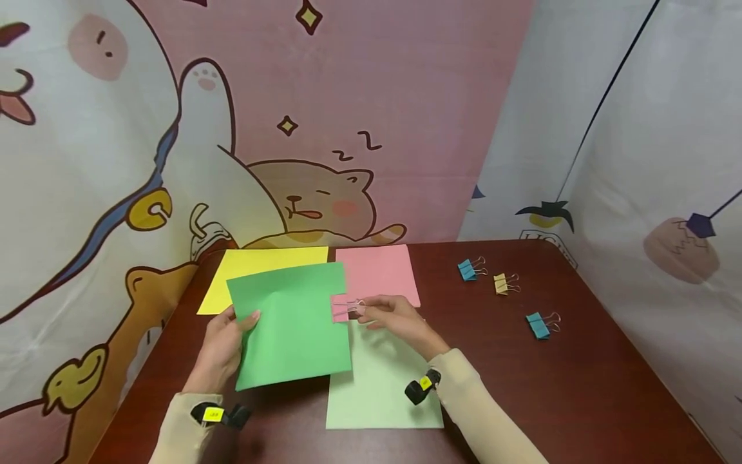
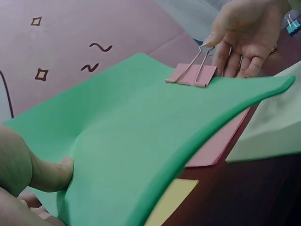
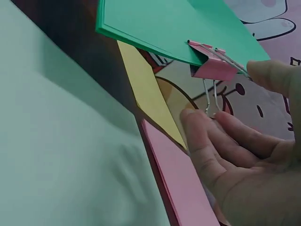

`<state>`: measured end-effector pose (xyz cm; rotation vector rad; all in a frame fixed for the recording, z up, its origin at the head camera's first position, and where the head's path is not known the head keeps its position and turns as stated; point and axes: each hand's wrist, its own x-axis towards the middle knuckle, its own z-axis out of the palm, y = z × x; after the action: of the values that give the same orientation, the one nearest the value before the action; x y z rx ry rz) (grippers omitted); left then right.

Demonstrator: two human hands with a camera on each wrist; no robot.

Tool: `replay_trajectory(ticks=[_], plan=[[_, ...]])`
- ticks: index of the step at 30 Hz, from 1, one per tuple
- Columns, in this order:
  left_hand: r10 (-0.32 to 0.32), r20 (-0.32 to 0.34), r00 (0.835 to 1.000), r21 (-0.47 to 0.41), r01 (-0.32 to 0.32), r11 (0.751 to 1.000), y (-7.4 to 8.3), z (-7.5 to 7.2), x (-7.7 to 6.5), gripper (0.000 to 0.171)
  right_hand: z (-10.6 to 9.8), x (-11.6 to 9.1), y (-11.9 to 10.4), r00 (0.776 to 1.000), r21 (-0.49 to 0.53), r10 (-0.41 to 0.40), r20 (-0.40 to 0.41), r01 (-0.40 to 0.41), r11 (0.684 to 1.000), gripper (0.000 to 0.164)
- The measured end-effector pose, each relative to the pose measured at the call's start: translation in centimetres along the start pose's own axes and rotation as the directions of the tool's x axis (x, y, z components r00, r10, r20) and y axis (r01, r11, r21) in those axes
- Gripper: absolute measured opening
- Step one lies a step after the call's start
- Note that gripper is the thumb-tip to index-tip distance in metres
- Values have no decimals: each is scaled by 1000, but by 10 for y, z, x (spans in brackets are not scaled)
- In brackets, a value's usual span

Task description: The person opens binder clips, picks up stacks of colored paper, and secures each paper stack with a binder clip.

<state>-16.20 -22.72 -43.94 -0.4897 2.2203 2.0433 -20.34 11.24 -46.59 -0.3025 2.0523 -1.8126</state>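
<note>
A stack of green paper (image 1: 292, 325) is held up off the table. My left hand (image 1: 221, 341) grips its left edge, thumb on the front face and fingers behind. On the stack's right edge sits a pink binder clip (image 1: 339, 308), its jaws over the sheets. My right hand (image 1: 397, 319) has the clip's wire handles between thumb and fingers. Seen from the right wrist, the thumb (image 3: 270, 75) is at the upper handle and fingertips (image 3: 190, 115) are at the lower one, the two handles standing apart.
Yellow paper (image 1: 255, 261) and pink paper (image 1: 379, 270) lie at the back of the dark red table (image 1: 580, 393). Pale green paper (image 1: 382, 399) lies in front. To the right are two blue binder clips (image 1: 467, 270) and a yellow binder clip (image 1: 501, 284). A printed curtain (image 1: 417, 96) hangs behind.
</note>
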Motion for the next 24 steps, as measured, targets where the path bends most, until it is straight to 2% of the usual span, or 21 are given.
replay_trajectory(ticks=[5, 8, 11, 17, 24], plan=[[-15, 3, 1000, 68, 15, 998, -4, -14, -2, 64, 10, 2, -2, 1000, 35, 6, -14, -6, 999, 50], [-22, 7, 1000, 109, 21, 994, -7, -22, -2, 69, 17, 4, -3, 1000, 20, 27, -13, -26, 999, 53], [-31, 6, 1000, 168, 29, 985, -10, -31, -3, 74, 25, 5, -5, 998, -6, 51, -21, -51, 999, 49], [-42, 1, 999, 311, 40, 950, -12, -55, -3, 78, 49, 4, -13, 996, -38, 84, -38, -85, 996, 38], [-41, 35, 999, 429, 22, 903, -12, -80, 2, 74, 77, 1, -19, 983, -142, 174, -57, -180, 973, 47]])
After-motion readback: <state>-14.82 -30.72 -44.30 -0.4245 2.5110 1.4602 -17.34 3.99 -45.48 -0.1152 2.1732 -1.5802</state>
